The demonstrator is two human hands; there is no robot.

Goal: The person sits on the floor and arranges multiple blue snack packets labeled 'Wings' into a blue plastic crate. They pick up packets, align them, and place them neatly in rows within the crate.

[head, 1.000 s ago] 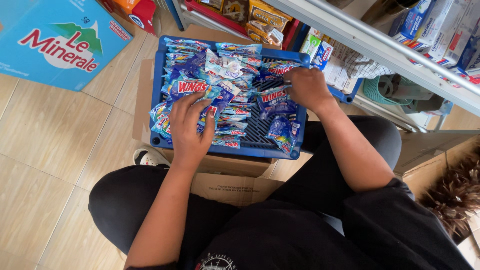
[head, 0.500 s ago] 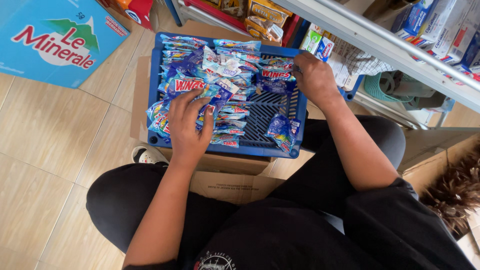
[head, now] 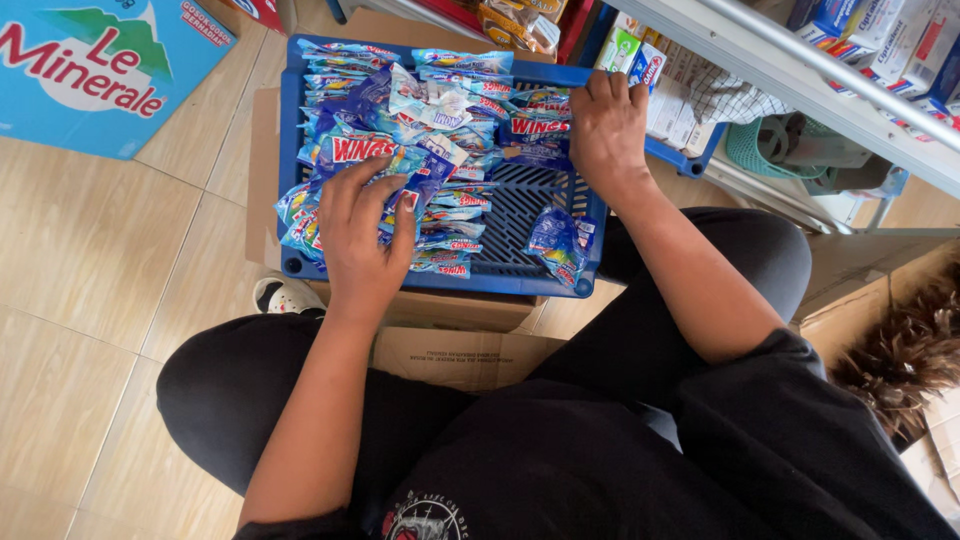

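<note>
While the blue crate [head: 292,150] sits on a cardboard box | left hand [head: 365,235] fingers curled on a bunch of sachets [head: 440,130] | right hand [head: 607,130] pressing sachets flat | left side stacked, right corner bare grid (one loose packet [head: 558,243])

One head-worn camera looks steeply down, close over the blue crate [head: 290,150] and tiled floor [head: 90,300].
</note>
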